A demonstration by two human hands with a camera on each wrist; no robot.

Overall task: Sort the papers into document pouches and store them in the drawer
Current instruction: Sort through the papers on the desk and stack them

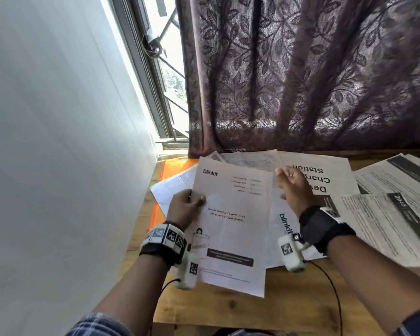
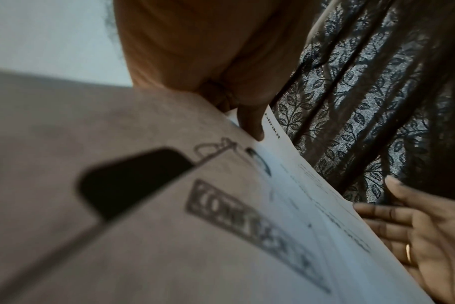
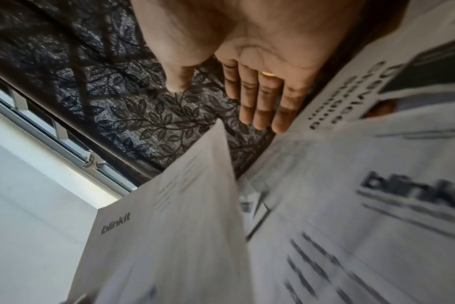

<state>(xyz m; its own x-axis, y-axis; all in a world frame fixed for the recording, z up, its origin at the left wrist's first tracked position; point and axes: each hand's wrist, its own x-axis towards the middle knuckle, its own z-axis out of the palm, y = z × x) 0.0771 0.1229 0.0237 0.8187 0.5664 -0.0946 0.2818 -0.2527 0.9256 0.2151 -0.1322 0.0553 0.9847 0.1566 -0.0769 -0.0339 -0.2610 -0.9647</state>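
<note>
pinching blinkit sheet (image 1: pixel 230 221) left edge, left hand (image 1: pixel 187 207) | right hand (image 1: pixel 292 187) spread, free

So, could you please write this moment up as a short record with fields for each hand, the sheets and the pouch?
left hand: left hand grips the left edge of the blinkit sheet, thumb on top, sheet lifted off the pile
right hand: right hand open, fingers straight, beside the sheet's right edge, holding nothing
other papers: loose papers spread over the wooden table
pouch: orange pouch lies flat under papers at the table's left
drawer: not in view
</note>
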